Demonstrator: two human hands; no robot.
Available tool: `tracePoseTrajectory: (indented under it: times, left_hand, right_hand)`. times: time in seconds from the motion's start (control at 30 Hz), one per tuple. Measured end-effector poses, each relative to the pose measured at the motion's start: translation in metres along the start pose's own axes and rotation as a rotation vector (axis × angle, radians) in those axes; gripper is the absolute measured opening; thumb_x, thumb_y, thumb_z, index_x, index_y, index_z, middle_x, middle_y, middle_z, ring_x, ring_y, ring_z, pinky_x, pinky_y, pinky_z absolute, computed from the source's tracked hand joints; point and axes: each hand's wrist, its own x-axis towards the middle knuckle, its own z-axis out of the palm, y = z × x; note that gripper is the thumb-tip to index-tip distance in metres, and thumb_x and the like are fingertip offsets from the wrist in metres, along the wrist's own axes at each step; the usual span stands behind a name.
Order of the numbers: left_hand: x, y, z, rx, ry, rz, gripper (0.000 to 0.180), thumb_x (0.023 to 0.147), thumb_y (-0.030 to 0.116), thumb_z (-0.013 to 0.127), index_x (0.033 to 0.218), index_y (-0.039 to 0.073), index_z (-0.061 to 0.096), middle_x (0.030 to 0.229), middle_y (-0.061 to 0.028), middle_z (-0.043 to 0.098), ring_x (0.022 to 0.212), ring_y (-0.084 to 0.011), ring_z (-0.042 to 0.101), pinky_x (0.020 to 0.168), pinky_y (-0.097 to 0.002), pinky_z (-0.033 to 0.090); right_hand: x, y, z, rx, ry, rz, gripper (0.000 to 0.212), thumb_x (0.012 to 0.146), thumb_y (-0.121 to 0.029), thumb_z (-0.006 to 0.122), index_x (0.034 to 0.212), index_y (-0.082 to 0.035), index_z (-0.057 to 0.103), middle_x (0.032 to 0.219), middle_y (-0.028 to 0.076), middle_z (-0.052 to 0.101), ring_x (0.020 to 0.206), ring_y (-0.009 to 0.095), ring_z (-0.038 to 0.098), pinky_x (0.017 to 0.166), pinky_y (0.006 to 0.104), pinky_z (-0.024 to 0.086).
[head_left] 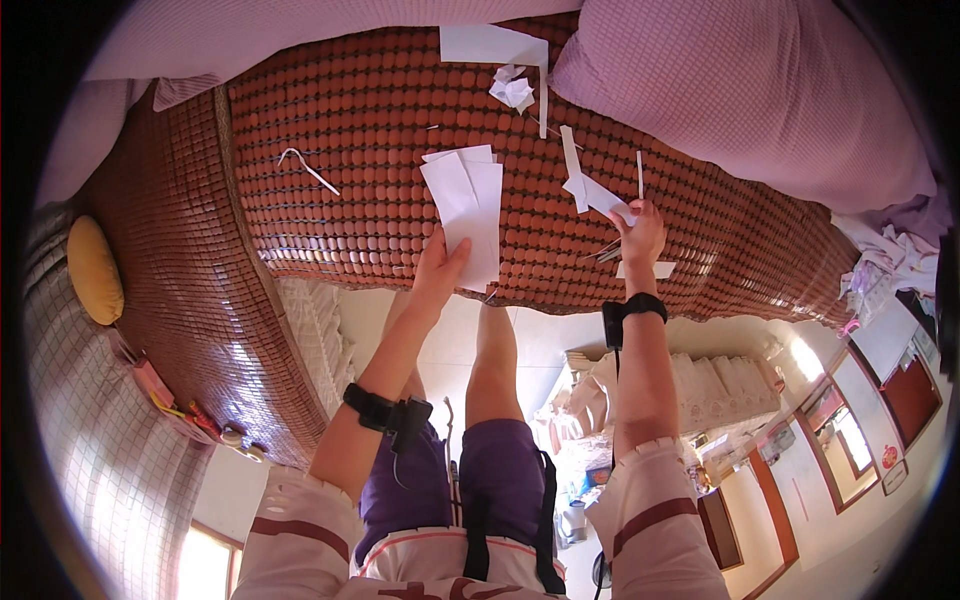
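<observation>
My left hand [439, 266] is closed on a small stack of white paper sheets [469, 205], the thumb lying across the top sheet. The sheets are fanned slightly at their far end. To the right, my right hand [643, 235] pinches the near end of a white paper strip [603, 196]. Another narrow paper strip [572, 160] touches or overlaps the far end of that one. A thin white strip [640, 172] lies just beyond my right fingers. Beside my right wrist is a short paper piece [650, 270], partly covered by the wrist.
All this lies over a brown beaded mat [360, 120] on a seat. Crumpled paper [512, 89], an L-shaped paper piece [490, 43] and a bent white strip [310, 170] rest farther off. Pink cushions [730, 90] border the far side. A yellow cushion [95, 270] stands far left.
</observation>
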Motion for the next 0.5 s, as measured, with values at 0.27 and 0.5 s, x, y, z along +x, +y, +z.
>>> tracePoseTrajectory:
  times: [0.27,0.5]
  left_hand:
    - [-0.006,0.000,-0.005,0.005,0.027,-0.011,0.028,0.089,0.019,0.050,0.111,0.002,0.047,0.101,-0.0030,0.056,0.091,-0.0084,0.049,0.079,-0.0235,0.039]
    - [-0.016,0.004,-0.011,-0.005,0.036,-0.079,0.027,0.089,0.020,0.052,0.109,0.003,0.047,0.097,-0.0026,0.055,0.088,-0.0085,0.049,0.078,-0.0236,0.040]
  right_hand:
    - [-0.014,0.001,0.000,-0.196,0.072,-0.216,0.027,0.065,-0.022,0.073,0.086,-0.015,0.058,0.091,0.002,0.052,0.087,0.022,0.054,0.075,0.0380,0.042]
    - [-0.018,-0.009,-0.001,0.112,0.012,-0.142,0.027,0.072,-0.009,0.066,0.096,-0.014,0.054,0.092,0.005,0.052,0.087,0.027,0.055,0.070,0.0384,0.046]
